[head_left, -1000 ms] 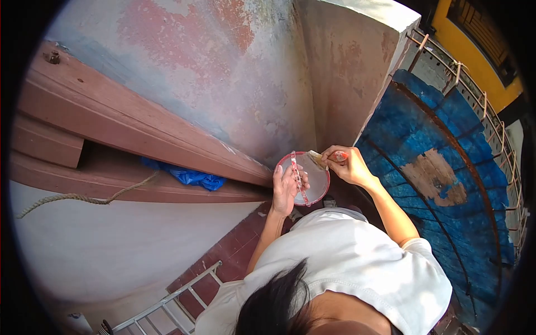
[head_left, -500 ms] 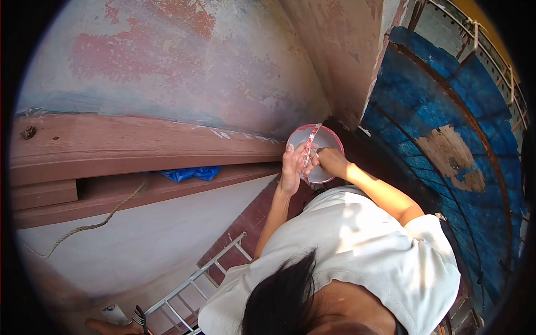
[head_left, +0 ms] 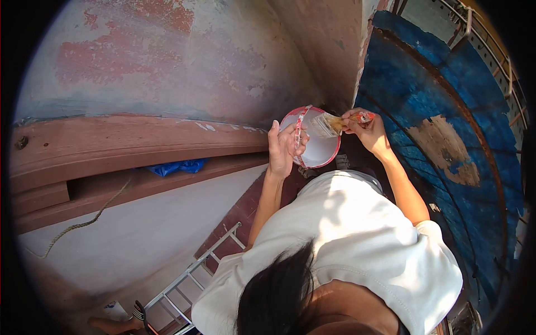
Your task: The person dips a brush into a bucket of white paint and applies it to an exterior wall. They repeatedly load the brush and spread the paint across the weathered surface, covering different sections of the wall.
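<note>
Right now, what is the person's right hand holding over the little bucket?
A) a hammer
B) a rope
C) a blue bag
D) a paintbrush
D: the right hand grips a paintbrush by its handle, with the bristles over the white inside of the bucket, which the left hand holds.

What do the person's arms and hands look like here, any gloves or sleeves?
Both hands are bare: no gloves, rings or watch visible on the left hand or right hand. Forearms and elbows are uncovered. The person wears a white short-sleeved T-shirt; its right sleeve hem ends on the upper arm. The left sleeve is mostly hidden behind the shirt's shoulder. No markings show on the fabric.
</note>
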The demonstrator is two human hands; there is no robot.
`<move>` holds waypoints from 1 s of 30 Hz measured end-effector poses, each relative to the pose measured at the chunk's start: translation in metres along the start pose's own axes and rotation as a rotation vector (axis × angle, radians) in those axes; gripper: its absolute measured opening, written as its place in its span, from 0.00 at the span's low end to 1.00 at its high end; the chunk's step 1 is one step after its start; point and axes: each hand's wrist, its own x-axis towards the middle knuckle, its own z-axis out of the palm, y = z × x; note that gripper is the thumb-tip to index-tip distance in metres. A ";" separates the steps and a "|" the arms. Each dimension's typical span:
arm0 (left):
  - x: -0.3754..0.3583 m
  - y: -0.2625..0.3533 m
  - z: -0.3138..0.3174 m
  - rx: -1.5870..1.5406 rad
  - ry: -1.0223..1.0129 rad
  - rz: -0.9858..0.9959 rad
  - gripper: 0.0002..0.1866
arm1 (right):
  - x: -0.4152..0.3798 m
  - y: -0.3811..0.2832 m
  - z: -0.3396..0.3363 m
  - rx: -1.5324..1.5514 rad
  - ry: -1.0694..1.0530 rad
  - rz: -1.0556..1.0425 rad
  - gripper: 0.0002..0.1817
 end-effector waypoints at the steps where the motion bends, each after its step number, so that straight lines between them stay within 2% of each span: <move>1: 0.001 0.001 0.003 -0.022 0.004 0.008 0.45 | -0.001 -0.002 -0.002 0.034 0.045 0.025 0.06; 3: 0.005 0.002 0.004 -0.050 -0.001 0.019 0.43 | -0.001 0.003 -0.009 0.114 0.103 0.051 0.08; 6: 0.009 0.005 0.005 -0.012 0.006 0.006 0.48 | -0.003 0.009 -0.008 0.212 0.157 0.107 0.11; 9: 0.009 0.011 0.006 -0.022 0.015 0.026 0.48 | -0.003 0.008 -0.006 0.245 0.160 0.108 0.11; 30: 0.007 0.011 0.005 -0.103 0.075 0.027 0.45 | 0.006 0.006 -0.005 0.276 0.145 0.094 0.11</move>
